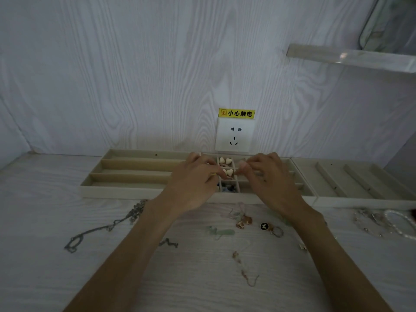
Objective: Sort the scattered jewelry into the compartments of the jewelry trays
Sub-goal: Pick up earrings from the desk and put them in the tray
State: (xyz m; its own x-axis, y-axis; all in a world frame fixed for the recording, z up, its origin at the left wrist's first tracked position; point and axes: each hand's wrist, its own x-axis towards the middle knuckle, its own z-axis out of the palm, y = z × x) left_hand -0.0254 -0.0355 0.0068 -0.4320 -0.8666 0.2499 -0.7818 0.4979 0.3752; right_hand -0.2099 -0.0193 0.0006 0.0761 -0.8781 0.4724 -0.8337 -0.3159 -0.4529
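Reaching over the near wall of the middle tray [227, 198], both hands work at its column of small square compartments. From the head camera, the only view, the left hand [193, 179] hovers at the column's left side with fingers curled, and something small and yellowish shows at its fingertips; it seems to pinch a piece, though what it is cannot be made out. The right hand [267, 176] sits at the column's right side, fingers bent and tips close together over the dividers; whether it holds anything I cannot tell. Their closeness suggests one hand steadies or parts a small piece while the other places it.

Between the hands, two compartments each hold a pair of white hearts [225, 160], and the nearest one holds something blue [228, 188]. At 9 o'clock the long-slot tray [126, 174] looks unfilled; at 3 o'clock a third tray [360, 179] likewise.

Much jewelry is unsorted on the worktop [56, 278]: a silver chain [105, 226] at 8 o'clock, rose-gold earrings [244, 221] and a black-disc ring [271, 228] at 6 o'clock, a clear bead bracelet [398, 221] at 4 o'clock. By my judgement the sorting is at an early stage.
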